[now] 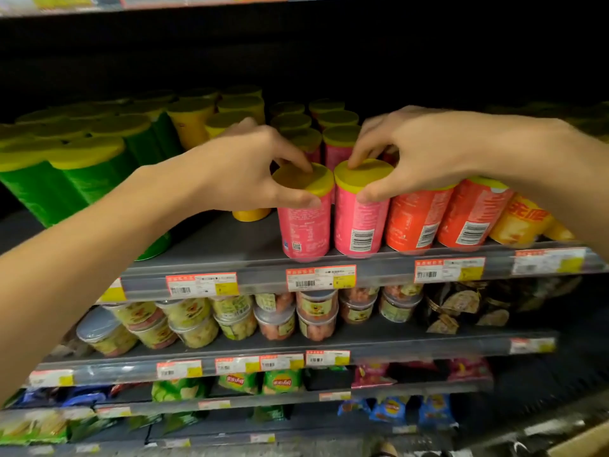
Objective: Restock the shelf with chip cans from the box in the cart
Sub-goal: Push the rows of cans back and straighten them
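Each hand, left [250, 169] and right [415, 153], pinches a lid rim, fingers curled around a pink can [304, 219] [359, 219] standing below on the shelf [204, 245] front; likely light, stiff, smooth-walled, so grip at the lid.

A shop's snack aisle: tiered grey shelves [230, 239] carry barcoded price tags [320, 277] along their front rails, with rows of yellow-lidded chip cans [421, 219] above, clear snack tubs [316, 311] below, and chip bags [283, 381] lower still.
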